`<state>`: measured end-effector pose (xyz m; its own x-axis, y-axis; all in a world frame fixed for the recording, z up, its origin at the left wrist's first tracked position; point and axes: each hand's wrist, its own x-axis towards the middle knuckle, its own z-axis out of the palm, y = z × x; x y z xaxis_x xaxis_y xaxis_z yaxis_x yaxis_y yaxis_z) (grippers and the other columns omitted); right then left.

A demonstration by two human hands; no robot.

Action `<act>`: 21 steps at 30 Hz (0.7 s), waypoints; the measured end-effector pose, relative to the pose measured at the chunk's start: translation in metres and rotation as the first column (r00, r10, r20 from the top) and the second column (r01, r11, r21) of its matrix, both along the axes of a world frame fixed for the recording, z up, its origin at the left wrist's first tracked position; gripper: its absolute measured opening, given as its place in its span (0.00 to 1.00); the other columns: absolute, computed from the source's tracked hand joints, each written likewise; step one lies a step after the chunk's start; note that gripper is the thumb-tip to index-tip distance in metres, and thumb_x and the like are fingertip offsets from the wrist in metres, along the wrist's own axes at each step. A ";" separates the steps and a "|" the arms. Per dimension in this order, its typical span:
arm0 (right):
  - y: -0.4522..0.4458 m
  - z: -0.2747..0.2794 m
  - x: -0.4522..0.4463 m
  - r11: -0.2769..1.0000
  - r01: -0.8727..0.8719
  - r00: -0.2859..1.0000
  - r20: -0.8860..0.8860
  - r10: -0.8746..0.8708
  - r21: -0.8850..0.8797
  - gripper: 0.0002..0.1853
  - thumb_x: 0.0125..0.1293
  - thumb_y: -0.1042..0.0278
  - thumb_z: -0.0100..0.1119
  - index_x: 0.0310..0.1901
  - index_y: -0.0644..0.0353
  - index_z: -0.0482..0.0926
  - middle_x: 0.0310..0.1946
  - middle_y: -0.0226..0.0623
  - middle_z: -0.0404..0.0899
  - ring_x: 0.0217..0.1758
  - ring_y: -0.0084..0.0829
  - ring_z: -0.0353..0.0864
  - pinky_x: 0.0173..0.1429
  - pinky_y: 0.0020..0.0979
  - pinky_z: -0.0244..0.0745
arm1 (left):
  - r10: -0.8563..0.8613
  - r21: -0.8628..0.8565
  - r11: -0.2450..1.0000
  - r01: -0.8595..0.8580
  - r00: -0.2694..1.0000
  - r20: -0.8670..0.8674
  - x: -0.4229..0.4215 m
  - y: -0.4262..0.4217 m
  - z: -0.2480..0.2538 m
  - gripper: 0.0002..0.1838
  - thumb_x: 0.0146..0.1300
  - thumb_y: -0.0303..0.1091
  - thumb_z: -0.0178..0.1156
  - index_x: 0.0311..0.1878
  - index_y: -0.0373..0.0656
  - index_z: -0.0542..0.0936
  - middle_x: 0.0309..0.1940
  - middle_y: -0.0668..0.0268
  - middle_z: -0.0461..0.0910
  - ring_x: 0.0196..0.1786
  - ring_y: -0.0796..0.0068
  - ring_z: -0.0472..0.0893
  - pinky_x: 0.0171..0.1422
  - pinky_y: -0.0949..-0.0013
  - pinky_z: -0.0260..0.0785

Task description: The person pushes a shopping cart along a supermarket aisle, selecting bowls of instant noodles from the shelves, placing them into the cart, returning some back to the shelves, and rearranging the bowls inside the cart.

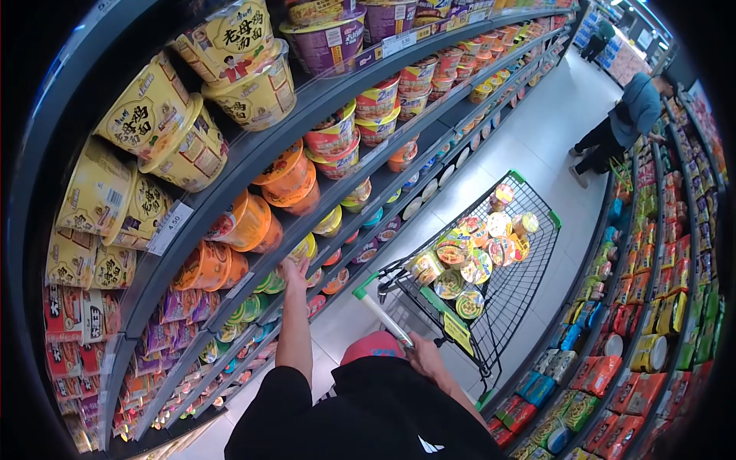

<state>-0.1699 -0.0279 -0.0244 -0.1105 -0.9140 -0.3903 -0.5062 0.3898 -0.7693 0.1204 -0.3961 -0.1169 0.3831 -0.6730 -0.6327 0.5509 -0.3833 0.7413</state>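
Note:
My left hand (294, 271) reaches to the shelf on the left, palm up with the fingers apart, beside a yellow-lidded noodle cup (304, 247). Whether the fingertips touch that cup is unclear. Orange noodle tubs (257, 222) stand stacked just above and left of this hand. My right hand (424, 357) is closed round the right end of the cart handle (383, 314). Inside the wire shopping cart (529, 307), several noodle cups (477, 267) lie in a loose pile. A red and pink round object (373, 346) shows between my arms, partly hidden by the black shirt.
Shelves of yellow noodle tubs (249, 88) and bagged noodles (176, 307) curve along the left. Another shelf (613, 337) with packets lines the right. A person in a blue-grey top (640, 107) stands by the right shelf, beyond the cart. Farther back is another person (599, 38).

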 end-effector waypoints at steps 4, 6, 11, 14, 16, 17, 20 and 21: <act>-0.008 -0.005 -0.009 0.998 -0.043 0.997 -0.060 0.041 -0.045 0.12 0.71 0.69 0.68 0.51 0.60 0.77 0.40 0.59 0.83 0.48 0.67 0.85 0.50 0.58 0.79 | -0.066 0.068 0.996 0.064 0.997 0.038 0.001 -0.007 -0.001 0.42 0.83 0.65 0.55 0.87 0.56 0.51 0.80 0.55 0.70 0.61 0.43 0.89 0.58 0.48 0.92; -0.009 -0.004 -0.015 0.997 -0.057 0.997 -0.058 0.054 -0.055 0.12 0.72 0.68 0.69 0.51 0.59 0.77 0.40 0.58 0.83 0.49 0.66 0.85 0.50 0.57 0.79 | -0.090 0.079 0.993 0.086 0.995 0.051 0.004 -0.007 -0.011 0.43 0.83 0.65 0.55 0.88 0.55 0.51 0.79 0.53 0.70 0.59 0.43 0.90 0.55 0.49 0.92; -0.010 0.002 -0.029 0.991 -0.126 0.992 -0.017 0.125 -0.045 0.12 0.74 0.66 0.67 0.53 0.60 0.78 0.44 0.57 0.85 0.53 0.66 0.84 0.56 0.59 0.79 | -0.021 0.084 0.996 0.017 0.999 0.040 -0.022 0.018 0.034 0.44 0.81 0.66 0.57 0.88 0.56 0.55 0.83 0.53 0.67 0.72 0.48 0.82 0.62 0.50 0.87; -0.010 -0.001 -0.034 0.984 -0.146 0.989 -0.010 0.145 -0.098 0.13 0.74 0.64 0.69 0.54 0.60 0.79 0.43 0.56 0.85 0.52 0.64 0.84 0.56 0.57 0.79 | 0.017 0.123 0.992 -0.028 0.996 0.083 -0.035 0.037 0.034 0.41 0.80 0.66 0.57 0.85 0.52 0.62 0.81 0.56 0.68 0.78 0.52 0.75 0.64 0.52 0.82; -0.012 -0.002 -0.038 0.971 -0.171 0.985 -0.016 0.171 -0.167 0.14 0.75 0.61 0.69 0.54 0.60 0.81 0.43 0.55 0.85 0.50 0.62 0.84 0.56 0.56 0.79 | 0.032 0.159 0.986 -0.041 0.998 0.059 -0.052 0.058 0.032 0.38 0.79 0.64 0.59 0.79 0.48 0.69 0.77 0.57 0.72 0.77 0.56 0.75 0.63 0.56 0.80; -0.013 -0.002 -0.038 0.972 -0.164 0.987 -0.031 0.161 -0.171 0.15 0.76 0.59 0.69 0.54 0.60 0.82 0.43 0.54 0.84 0.49 0.61 0.85 0.55 0.55 0.80 | -0.013 0.158 0.987 0.002 0.998 0.065 -0.058 0.072 0.028 0.36 0.79 0.62 0.60 0.78 0.46 0.70 0.75 0.56 0.74 0.76 0.57 0.76 0.63 0.56 0.80; -0.016 0.004 -0.036 0.977 -0.129 0.990 -0.082 0.116 -0.167 0.18 0.77 0.52 0.69 0.54 0.59 0.85 0.41 0.53 0.83 0.46 0.59 0.85 0.52 0.55 0.80 | -0.313 0.015 0.950 0.313 0.945 0.090 -0.090 0.104 0.043 0.30 0.80 0.52 0.62 0.75 0.43 0.73 0.67 0.59 0.80 0.71 0.58 0.81 0.65 0.58 0.79; -0.016 0.012 -0.035 0.982 -0.108 0.990 -0.105 0.092 -0.156 0.19 0.77 0.50 0.69 0.53 0.59 0.86 0.41 0.52 0.83 0.45 0.58 0.85 0.51 0.54 0.81 | -0.430 -0.053 0.898 0.437 0.896 0.111 -0.101 0.114 0.050 0.28 0.81 0.49 0.63 0.74 0.42 0.74 0.64 0.61 0.83 0.70 0.59 0.82 0.66 0.58 0.79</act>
<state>-0.2047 -0.0443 -0.0126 -0.0451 -0.9724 -0.2289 -0.6114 0.2081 -0.7635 0.0192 -0.2822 -0.0666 0.0975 -0.8296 -0.5498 0.2692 -0.5098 0.8171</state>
